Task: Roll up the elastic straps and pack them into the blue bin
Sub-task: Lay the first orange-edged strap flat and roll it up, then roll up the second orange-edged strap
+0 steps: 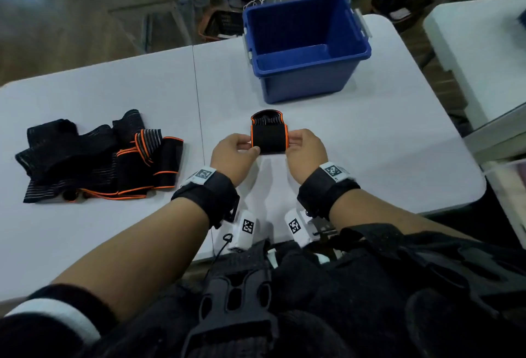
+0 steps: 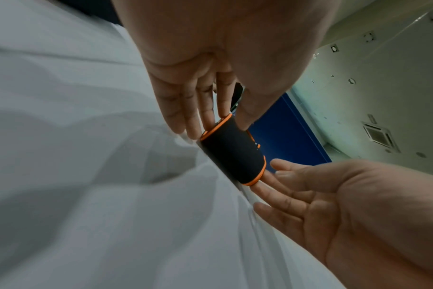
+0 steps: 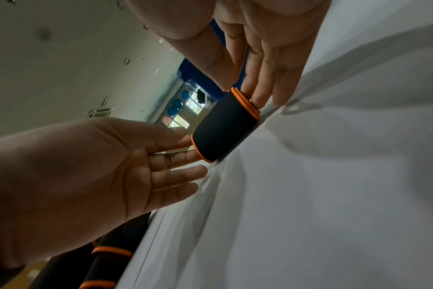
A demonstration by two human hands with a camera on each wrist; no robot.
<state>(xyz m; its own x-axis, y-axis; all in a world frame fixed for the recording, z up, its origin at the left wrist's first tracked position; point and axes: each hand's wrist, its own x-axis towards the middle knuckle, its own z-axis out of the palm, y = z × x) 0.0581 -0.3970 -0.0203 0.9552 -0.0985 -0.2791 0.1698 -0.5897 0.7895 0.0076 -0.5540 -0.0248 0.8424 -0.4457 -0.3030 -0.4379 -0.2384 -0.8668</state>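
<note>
Head view showed us with the rolled strap (image 1: 269, 137) pinned between both hands over the white table (image 1: 370, 135), just short of the blue bin (image 1: 306, 44). Our left hand (image 1: 234, 154) pinched one orange-edged end between thumb and fingertips, and our right hand (image 1: 306, 154) pinched the other, the remaining fingers nearly straight. We judged that grip sensible: pressure on both ends keeps the coil from springing loose, since elastic wants to unwind. The roll's loose tail curled up on the far side, so the roll looked almost finished to us. We had left the unrolled straps (image 1: 96, 158) heaped well to the left, out of the working space. The bin looked empty.
</note>
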